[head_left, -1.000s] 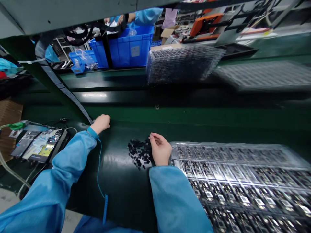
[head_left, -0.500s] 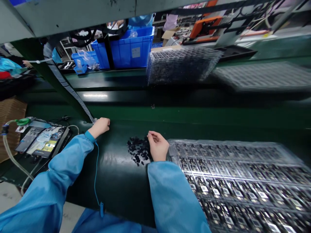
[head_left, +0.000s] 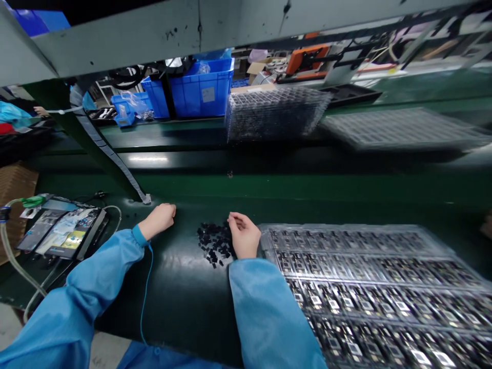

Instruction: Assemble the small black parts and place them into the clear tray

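Right hand [head_left: 243, 237]: rested on the worktop [head_left: 184, 297], its fingers [head_left: 232, 220] curled and thumb pressed to forefinger at the edge of the pile of black pieces [head_left: 212, 243] (whether a piece is pinched between them cannot be told).
Pile of black pieces: spread loose on the worktop at 9 o'clock of the right hand and touched by it.
Left hand [head_left: 161, 218]: curled into a loose fist with nothing seen in it, laid on the worktop at 9 o'clock of the pile, a little apart.
Grey strip [head_left: 115, 159]: its end is seen near the left hand at 11 o'clock.
Clear tray [head_left: 369, 241]: filled with rows of small parts, set just beside the right hand at 3 o'clock.
Blue cord [head_left: 144, 292]: hung from the left cuff toward 6 o'clock.
Far side: blue crates [head_left: 202, 87] and a stack of trays [head_left: 272, 110] are seen at 12 o'clock, well apart from both hands.
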A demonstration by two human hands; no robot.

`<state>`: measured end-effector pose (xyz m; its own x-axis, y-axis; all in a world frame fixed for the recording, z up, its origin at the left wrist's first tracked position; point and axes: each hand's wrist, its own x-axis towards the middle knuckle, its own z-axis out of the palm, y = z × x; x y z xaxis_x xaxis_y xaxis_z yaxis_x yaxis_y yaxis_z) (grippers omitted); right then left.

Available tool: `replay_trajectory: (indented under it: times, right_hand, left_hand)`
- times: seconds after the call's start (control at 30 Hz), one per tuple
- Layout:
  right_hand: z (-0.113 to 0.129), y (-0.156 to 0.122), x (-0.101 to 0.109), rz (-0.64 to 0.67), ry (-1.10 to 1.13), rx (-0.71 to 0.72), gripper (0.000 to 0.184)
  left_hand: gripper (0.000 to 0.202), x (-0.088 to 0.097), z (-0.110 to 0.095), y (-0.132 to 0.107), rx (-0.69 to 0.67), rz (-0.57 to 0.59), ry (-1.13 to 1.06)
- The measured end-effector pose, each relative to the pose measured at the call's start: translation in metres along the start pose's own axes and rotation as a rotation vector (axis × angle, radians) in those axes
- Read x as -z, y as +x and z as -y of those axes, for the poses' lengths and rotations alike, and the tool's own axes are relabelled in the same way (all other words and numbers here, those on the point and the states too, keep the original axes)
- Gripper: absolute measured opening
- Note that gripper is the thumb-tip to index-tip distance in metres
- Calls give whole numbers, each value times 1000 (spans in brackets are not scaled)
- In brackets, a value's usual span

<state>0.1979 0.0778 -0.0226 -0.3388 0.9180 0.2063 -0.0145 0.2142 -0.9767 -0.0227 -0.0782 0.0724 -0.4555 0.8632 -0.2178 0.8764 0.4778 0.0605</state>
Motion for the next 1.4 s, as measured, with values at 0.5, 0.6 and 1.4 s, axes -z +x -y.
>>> replay_trajectory:
  times: [0.5,0.6,1.4]
  right_hand:
    - [5,0,-1,-8,-4,-12,29]
    - [5,0,-1,-6,20,-24,30]
    - [12,-1,-3,-26,34,-66,29]
  left_hand:
    - [27,-12,-14,-20,20,-44,-104]
    - [25,-14,-30,-20,-3,-54,-132]
    - [22,-12,-47,-48,-5,48,-33]
